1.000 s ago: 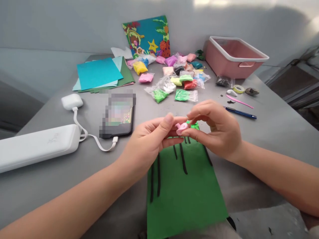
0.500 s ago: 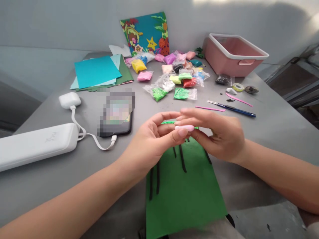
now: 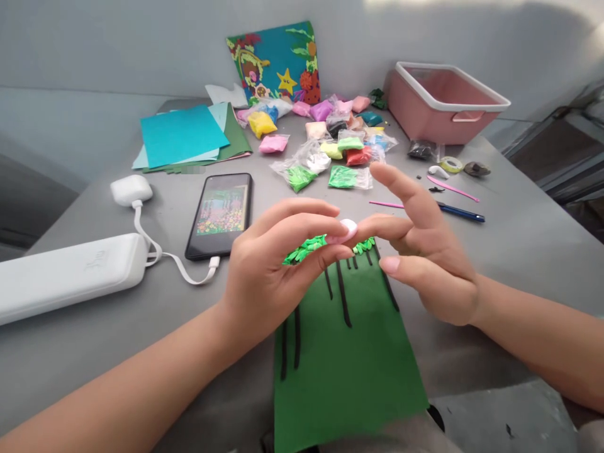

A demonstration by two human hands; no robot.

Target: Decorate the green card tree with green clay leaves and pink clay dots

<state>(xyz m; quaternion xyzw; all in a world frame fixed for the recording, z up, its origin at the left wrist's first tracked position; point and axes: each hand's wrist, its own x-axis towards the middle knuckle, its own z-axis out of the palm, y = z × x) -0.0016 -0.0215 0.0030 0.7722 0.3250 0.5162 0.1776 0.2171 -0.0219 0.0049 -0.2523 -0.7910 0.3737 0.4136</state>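
Between the thumb and fingers of my left hand is a small lump of pale pink clay. My right hand is open, thumb and fingers apart, with one fingertip touching or very near the clay's right side. Below both hands lies a dark green sheet, its lower end past the table's near edge. Black strips run down it, and small bright green leaf-shaped pieces cover part of its far end, partly hidden by my left hand.
Behind are several clay packets, a sea-scene picture and a pink basket. A blue cutter and pink tools lie right. At left are a phone, white power bank and coloured sheets.
The clay has gone from a longish roll to a rounder lump in my left fingers. My right hand has opened and drawn slightly right, uncovering more green leaf pieces.
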